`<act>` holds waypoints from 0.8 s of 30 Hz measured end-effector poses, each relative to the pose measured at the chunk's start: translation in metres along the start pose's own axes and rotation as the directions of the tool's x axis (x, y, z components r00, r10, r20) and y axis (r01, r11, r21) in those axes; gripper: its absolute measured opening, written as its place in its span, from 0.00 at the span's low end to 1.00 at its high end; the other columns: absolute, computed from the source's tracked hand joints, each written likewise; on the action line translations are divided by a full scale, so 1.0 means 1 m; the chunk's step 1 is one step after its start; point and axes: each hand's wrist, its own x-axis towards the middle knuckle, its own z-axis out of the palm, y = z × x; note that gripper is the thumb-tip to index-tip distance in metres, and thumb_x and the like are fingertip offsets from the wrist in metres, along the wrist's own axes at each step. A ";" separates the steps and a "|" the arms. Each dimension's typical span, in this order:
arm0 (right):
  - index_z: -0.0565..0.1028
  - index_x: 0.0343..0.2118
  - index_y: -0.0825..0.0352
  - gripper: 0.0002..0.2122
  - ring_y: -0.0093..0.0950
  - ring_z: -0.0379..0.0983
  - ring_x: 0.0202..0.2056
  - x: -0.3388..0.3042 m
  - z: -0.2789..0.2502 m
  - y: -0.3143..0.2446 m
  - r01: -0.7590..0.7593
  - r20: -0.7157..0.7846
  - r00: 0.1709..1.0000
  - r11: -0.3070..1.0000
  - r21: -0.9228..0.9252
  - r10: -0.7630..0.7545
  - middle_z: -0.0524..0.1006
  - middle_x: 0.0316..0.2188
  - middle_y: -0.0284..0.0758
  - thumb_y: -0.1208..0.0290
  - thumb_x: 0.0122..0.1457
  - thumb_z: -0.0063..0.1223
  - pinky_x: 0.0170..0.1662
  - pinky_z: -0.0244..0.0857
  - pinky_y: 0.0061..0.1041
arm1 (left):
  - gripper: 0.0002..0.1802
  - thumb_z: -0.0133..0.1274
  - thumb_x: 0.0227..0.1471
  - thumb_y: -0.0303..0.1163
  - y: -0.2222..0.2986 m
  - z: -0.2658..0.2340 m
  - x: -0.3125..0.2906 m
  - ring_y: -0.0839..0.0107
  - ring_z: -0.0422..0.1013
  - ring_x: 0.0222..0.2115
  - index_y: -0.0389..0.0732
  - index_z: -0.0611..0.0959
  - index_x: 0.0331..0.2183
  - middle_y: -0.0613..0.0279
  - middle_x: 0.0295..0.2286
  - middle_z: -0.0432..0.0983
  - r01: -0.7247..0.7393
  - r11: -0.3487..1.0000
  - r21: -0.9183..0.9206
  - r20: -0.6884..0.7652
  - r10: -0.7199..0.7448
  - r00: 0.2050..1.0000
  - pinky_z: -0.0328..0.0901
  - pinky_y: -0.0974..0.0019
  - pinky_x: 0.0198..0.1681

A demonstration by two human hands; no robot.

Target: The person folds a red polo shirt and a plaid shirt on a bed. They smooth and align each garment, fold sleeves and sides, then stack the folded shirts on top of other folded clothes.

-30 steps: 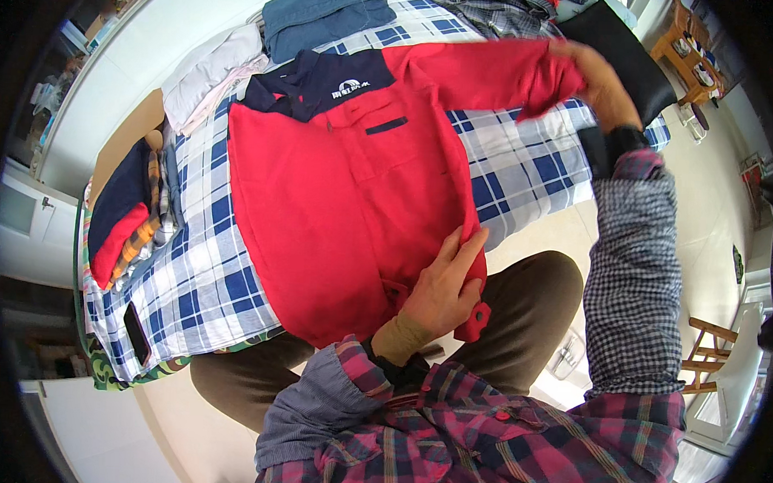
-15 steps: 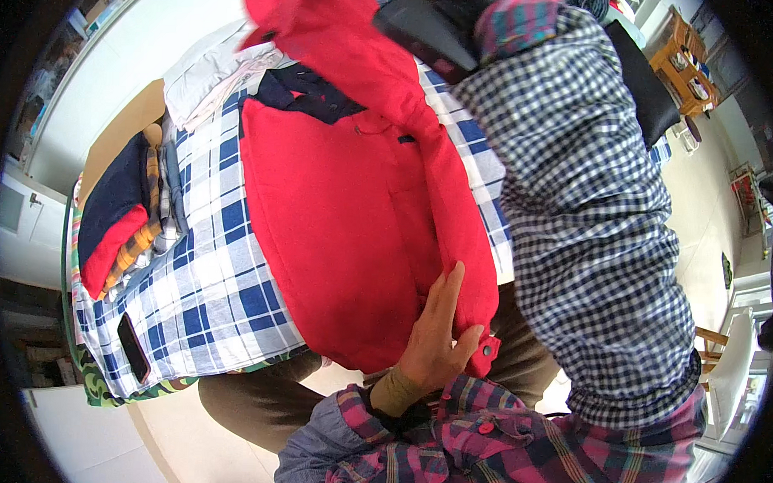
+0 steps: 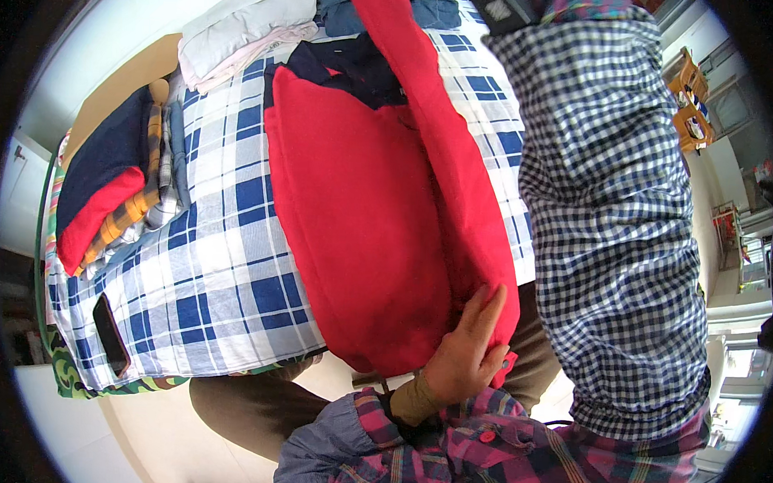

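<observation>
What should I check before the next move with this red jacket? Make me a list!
1. Left hand touching the red jacket: ok, near its lower right corner.
2. Right hand holding on: cannot tell, it's out of the picture.
3. Whole jacket lying on the plaid sheet: not ok, its bottom reaches past the edge.
4. Phone clear of the jacket: ok, sheet shows between them.
5. Clothes stack clear too: ok, it's off to the left.
</observation>
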 end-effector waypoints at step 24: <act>0.77 0.45 0.71 0.10 0.28 0.77 0.42 -0.035 -0.003 0.072 0.114 -0.236 0.965 0.993 -0.012 -0.114 0.81 0.38 0.38 0.76 0.62 0.54 0.44 0.73 0.34 | 0.41 0.60 0.52 0.28 -0.019 -0.032 -0.018 0.32 0.63 0.59 0.30 0.63 0.64 0.24 0.59 0.60 0.065 0.981 0.182 -0.108 -0.046 0.993 0.65 0.48 0.59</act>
